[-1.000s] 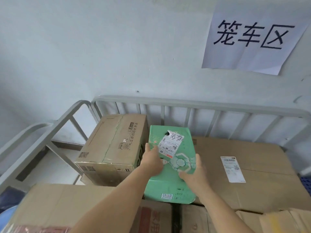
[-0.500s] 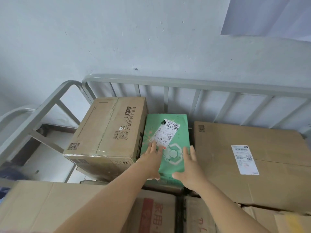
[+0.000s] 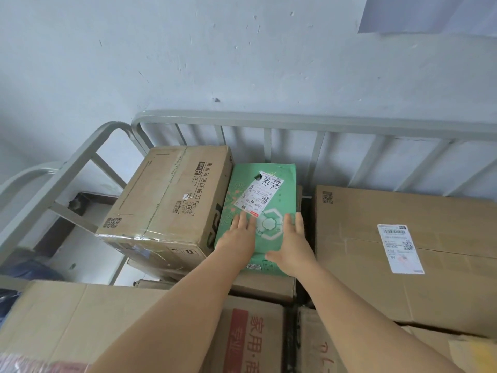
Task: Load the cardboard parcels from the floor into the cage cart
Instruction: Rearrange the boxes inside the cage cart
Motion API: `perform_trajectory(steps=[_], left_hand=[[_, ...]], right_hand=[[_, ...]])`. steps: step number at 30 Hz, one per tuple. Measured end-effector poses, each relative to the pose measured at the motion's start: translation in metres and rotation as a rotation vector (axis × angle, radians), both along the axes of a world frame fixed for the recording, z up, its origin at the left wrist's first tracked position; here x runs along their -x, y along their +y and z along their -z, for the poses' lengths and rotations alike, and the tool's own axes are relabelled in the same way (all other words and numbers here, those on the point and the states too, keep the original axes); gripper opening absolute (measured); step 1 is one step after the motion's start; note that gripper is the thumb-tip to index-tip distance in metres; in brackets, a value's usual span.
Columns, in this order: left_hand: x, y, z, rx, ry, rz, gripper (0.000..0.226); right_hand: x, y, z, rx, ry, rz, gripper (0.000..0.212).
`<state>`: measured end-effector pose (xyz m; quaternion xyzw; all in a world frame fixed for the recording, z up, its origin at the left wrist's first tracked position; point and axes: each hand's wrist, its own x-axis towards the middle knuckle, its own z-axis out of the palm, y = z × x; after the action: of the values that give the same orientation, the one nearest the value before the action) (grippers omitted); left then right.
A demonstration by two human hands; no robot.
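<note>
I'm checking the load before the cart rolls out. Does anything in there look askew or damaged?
Yes: the left brown box sits skewed and tilted, its near left corner jutting beyond what shows beneath it. On the green parcel under both flat hands, the shipping label is crooked with a lifted top corner.

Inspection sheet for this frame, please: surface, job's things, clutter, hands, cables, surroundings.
Surface: cage cart, grey railing, packed with boxes.
Job's things: green parcel lies flat between the taped box and the wide box, on top of lower cartons.
Clutter: nothing seen.
Hands: left hand and right hand lie flat on the green parcel, fingers straight.
Cables: nothing seen.
Surroundings: pale wall behind; paper sign at top right.
</note>
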<state>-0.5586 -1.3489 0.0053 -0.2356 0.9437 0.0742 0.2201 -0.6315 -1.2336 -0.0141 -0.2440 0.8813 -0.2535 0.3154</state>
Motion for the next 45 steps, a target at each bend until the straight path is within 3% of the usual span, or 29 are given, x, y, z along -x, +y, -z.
perform_trajectory(steps=[10,18,29,32,36,42,45], left_hand=[[-0.033,0.027,-0.035,0.014,0.002,0.035,0.083],[-0.123,0.048,-0.082,0.015,0.160,-0.073,0.077],[-0.298,0.049,-0.074,-0.084,0.041,-0.496,0.094],[-0.337,0.031,-0.071,-0.095,0.054,-0.625,0.089],[-0.382,-0.011,-0.063,-0.085,0.086,-0.745,0.083],[-0.420,-0.058,-0.061,-0.066,0.121,-0.864,0.100],[-0.429,-0.071,-0.055,-0.156,0.156,-0.950,0.113]], right_hand=[[-0.030,0.030,-0.029,-0.042,0.071,-0.125,0.103],[-0.105,0.047,-0.075,0.044,0.111,-0.061,0.070],[-0.270,0.043,-0.093,0.026,-0.134,-0.214,0.081],[-0.302,0.043,-0.089,0.038,-0.194,-0.236,0.084],[-0.326,0.041,-0.083,0.034,-0.190,-0.171,0.093],[-0.334,0.039,-0.076,-0.030,-0.188,-0.040,0.093],[-0.337,0.036,-0.074,-0.051,-0.194,0.008,0.089]])
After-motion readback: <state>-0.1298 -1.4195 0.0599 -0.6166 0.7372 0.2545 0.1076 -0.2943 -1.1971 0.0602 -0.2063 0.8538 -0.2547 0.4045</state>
